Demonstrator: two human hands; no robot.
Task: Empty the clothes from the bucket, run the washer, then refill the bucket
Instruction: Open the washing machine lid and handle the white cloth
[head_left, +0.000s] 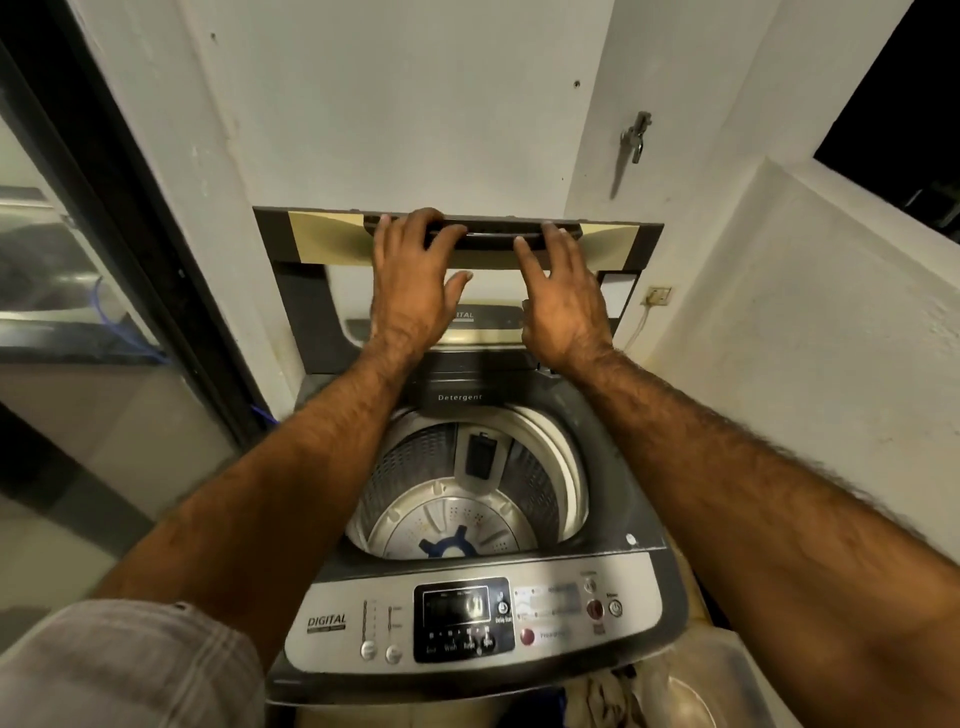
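Observation:
A grey top-loading washer (639, 499) stands against the wall with its lid (322, 239) raised upright. The steel drum (457, 499) holds no clothes; a blue hub shows at its bottom. My left hand (410, 280) and my right hand (563, 296) both lie on the lid, fingers straight and reaching to the dark handle along its top edge. The control panel (467, 618) with a small display faces me at the front. At the bottom right, a translucent bucket (727, 670) stands beside the washer, with crumpled clothes (608, 696) next to it.
A dark-framed glass door (130, 208) fills the left side. White walls close in behind and to the right, with a metal tap (636, 135) on the wall and a dark window opening (904, 93) at the upper right. A wall socket (657, 296) sits beside the lid.

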